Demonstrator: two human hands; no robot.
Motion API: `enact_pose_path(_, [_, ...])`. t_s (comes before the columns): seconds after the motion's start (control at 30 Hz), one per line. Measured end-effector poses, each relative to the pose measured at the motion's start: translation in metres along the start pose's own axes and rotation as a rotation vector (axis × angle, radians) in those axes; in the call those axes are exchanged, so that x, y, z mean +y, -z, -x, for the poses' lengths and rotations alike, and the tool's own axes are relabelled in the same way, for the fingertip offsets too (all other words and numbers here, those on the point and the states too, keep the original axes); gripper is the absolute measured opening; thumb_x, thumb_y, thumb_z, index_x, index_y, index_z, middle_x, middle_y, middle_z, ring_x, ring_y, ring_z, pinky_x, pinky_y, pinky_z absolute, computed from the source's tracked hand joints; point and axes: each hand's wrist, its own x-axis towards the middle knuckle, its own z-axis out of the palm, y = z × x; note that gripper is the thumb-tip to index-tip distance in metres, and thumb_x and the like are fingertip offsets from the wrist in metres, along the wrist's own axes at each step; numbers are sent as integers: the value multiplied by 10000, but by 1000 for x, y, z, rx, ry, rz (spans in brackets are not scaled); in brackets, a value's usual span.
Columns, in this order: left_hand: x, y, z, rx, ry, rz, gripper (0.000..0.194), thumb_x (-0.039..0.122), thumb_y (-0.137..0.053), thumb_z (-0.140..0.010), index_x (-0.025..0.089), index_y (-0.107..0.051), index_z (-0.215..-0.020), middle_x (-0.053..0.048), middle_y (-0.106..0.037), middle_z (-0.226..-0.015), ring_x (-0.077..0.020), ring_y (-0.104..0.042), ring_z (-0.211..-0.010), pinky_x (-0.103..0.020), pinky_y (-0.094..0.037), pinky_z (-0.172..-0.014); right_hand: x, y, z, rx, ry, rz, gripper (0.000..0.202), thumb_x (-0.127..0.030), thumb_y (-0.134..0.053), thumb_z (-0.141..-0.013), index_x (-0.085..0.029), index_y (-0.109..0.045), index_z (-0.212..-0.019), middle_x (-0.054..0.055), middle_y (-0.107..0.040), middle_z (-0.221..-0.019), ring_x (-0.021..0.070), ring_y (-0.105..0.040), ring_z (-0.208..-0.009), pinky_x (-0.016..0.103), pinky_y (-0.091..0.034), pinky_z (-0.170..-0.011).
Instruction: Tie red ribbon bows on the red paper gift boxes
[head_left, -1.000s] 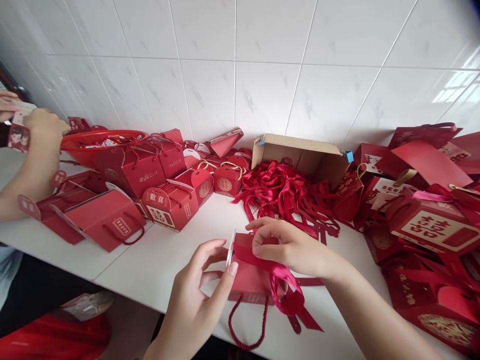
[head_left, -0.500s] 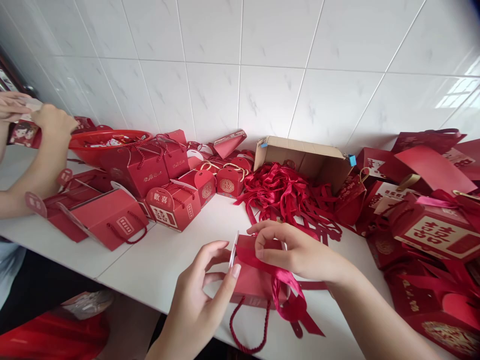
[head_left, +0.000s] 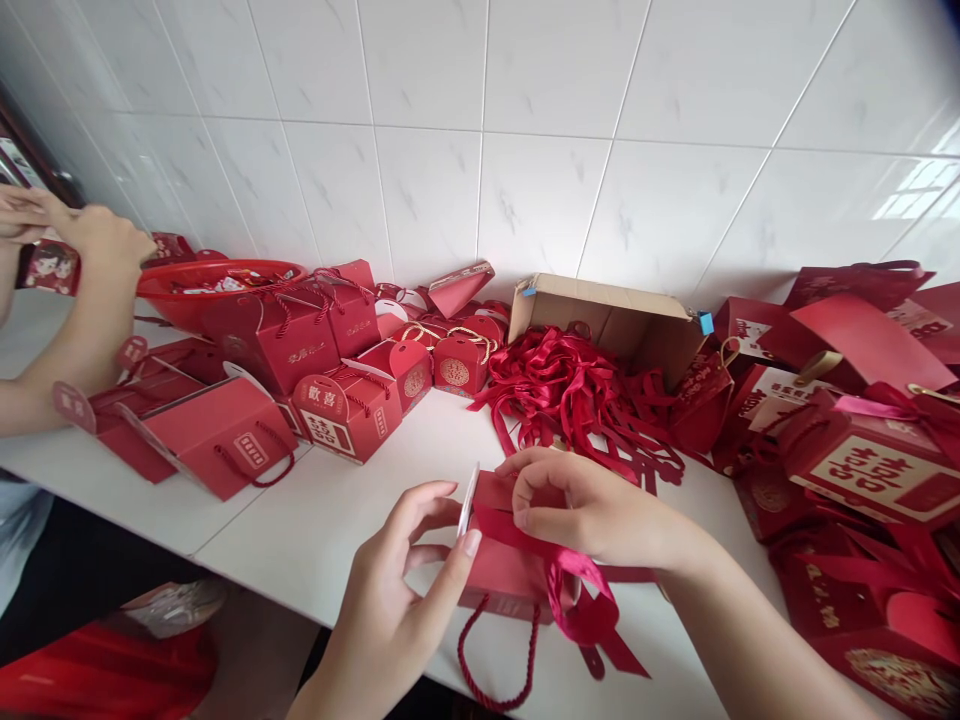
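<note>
Red box between your two hands, ribbon in your right

Small red box (head_left: 510,578) sits on the white table, directly between your hands. Your left hand (head_left: 397,585) is half curled at its left end, thumb against the box beside the upright, white-edged flap (head_left: 468,500); can't tell how firmly it grips. Your right hand (head_left: 581,505) is over the box's far right part, thumb and finger pinching a red ribbon (head_left: 517,532) that lies across the top. Ribbon loops and a cut tail hang off the right side, below your right wrist. Cord handle (head_left: 529,672) loops toward you.

White table (head_left: 337,510) runs along a tiled wall (head_left: 420,190). Beyond your right hand: ribbon heap (head_left: 562,385), spilling from an open cardboard carton (head_left: 592,290). Beyond and left of your left hand: assembled red boxes (head_left: 349,415), then a red basin (head_left: 217,278). Far left, another person's hands (head_left: 105,240) at work. Right of your right forearm: stacked gift boxes (head_left: 870,460).

Near edge of the table slants under your left forearm; cord handle lies close to it. Bare tabletop left of your left hand gives most room. Only a narrow strip between your right forearm and the stack.
</note>
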Motion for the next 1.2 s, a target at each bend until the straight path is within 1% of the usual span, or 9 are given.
enact_pose_path(0.17, [-4, 2, 0, -2, 4, 16, 300, 376, -635, -824, 215, -597, -1073, -76, -708, -996, -214, -691, -899, -252, -593, -689, 1, 0, 0, 0, 17, -10, 98, -170, -547, -780, -188, -576, -688, 22, -614, -1048, 211, -567, -1059, 298, -411, -888])
enact_pose_path(0.33, [-13, 6, -3, -89, -34, -12, 324, 344, -640, -830, 226, -575, -1124, -85, -694, -1054, -224, -686, -937, -263, -604, -699, -1, 0, 2, 2, 11, -20, 101, -157, -536, -779, -183, -560, -684, 21, -619, -1014, 195, -581, -989, 281, -423, -829])
enact_pose_path(0.5, [-9, 4, 0, -34, -10, 18, 302, 363, -632, -839, 221, -582, -1101, -77, -696, -1018, -208, -688, -903, -243, -596, -696, 0, -2, 1, 4, 9, -26, 93, -158, -539, -779, -184, -562, -694, 8, -621, -1019, 177, -579, -954, 268, -425, -809])
enact_pose_path(0.57, [-7, 3, 0, -41, -21, 15, 293, 359, -630, -844, 226, -579, -1101, -74, -697, -1028, -211, -688, -921, -239, -597, -698, 1, -3, 0, 8, 19, -27, 96, -161, -539, -783, -184, -560, -692, 6, -621, -990, 177, -578, -953, 267, -427, -811])
enact_pose_path(0.73, [-13, 8, -1, -124, -116, -88, 338, 321, -607, -871, 263, -548, -1199, -79, -676, -1155, -206, -688, -963, -224, -606, -689, 3, -5, -4, 23, 41, -31, 125, -186, -526, -810, -182, -563, -691, 11, -631, -985, 158, -588, -846, 272, -447, -765])
enact_pose_path(0.9, [-13, 13, -1, -132, -245, -196, 315, 319, -578, -887, 260, -592, -1196, -77, -689, -1185, -193, -717, -886, -191, -586, -597, 7, -14, -7, 123, 51, -22, 114, -215, -553, -821, -184, -616, -731, 23, -652, -984, 173, -603, -900, 296, -453, -825])
enact_pose_path(1.0, [-11, 16, -1, -116, -321, -311, 287, 339, -565, -889, 258, -644, -1152, -56, -728, -1129, -197, -730, -876, -213, -593, -677, 11, -18, -9, 185, 48, -10, 121, -274, -581, -835, -191, -645, -772, 31, -653, -1055, 186, -608, -970, 314, -449, -878])
enact_pose_path(1.1, [-17, 28, -6, -65, -348, -461, 326, 393, -559, -879, 269, -665, -1162, -40, -722, -1162, -235, -707, -1003, -274, -572, -845, 11, -11, -6, 256, 58, 14, 214, -401, -585, -862, -223, -666, -950, 36, -628, -1163, 204, -593, -1055, 327, -446, -916])
enact_pose_path(1.2, [-38, 63, -14, 114, -290, -605, 394, 451, -603, -828, 275, -666, -1174, -48, -705, -1198, -294, -658, -1105, -328, -541, -908, 5, 8, 9, 416, 75, 38, 335, -474, -584, -869, -254, -625, -1118, 35, -631, -1164, 207, -593, -1060, 324, -457, -910])
